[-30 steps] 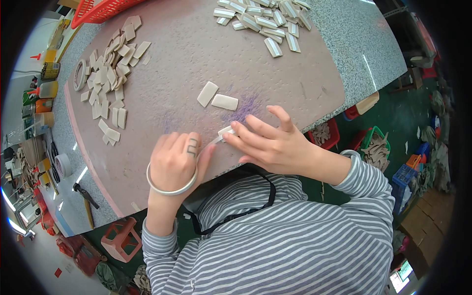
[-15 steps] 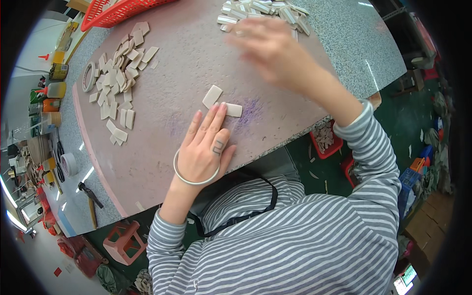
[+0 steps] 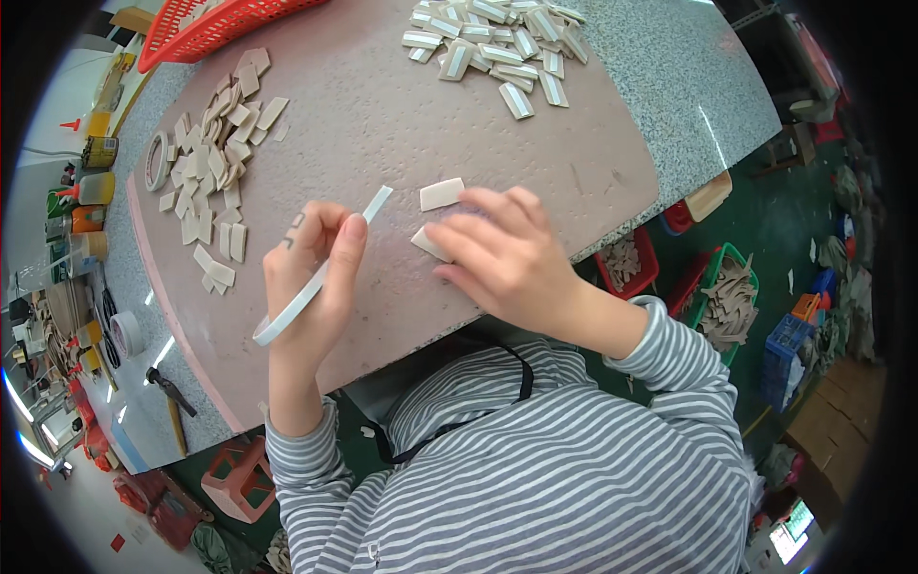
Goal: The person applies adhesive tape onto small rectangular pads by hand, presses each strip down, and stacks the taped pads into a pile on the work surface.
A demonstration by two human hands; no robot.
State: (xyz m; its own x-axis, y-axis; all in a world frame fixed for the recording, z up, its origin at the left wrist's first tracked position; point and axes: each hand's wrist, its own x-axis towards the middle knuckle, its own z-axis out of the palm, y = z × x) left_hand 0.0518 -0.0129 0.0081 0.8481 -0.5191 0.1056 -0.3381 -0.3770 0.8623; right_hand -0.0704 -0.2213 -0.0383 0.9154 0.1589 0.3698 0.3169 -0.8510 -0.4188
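Observation:
My left hand [image 3: 316,253] is raised over the near middle of the mat, its thumb and fingers pinched on a white strip of tape [image 3: 380,202]. The strip's free end sticks up past the fingertips, and the narrow band runs back along the palm to the wrist. My right hand [image 3: 512,251] is low over the mat with fingers apart and bent. Its fingertips rest at a small beige flat piece [image 3: 429,243], partly covering it. A second beige piece [image 3: 441,194] lies just beyond, its right end by my index finger.
Loose beige pieces [image 3: 212,158] are heaped at the left beside a tape roll [image 3: 158,161]. Pieces with white strips [image 3: 507,48] lie at the far side. A red basket [image 3: 206,38] stands far left, a hammer [image 3: 172,392] near left. Bins of pieces [image 3: 729,297] sit below right.
My left hand has lifted off the two pieces and now pinches a tape end. My right hand has come back from the far heap to the pieces, which have shifted. Two strip-backed pieces now lie nearer.

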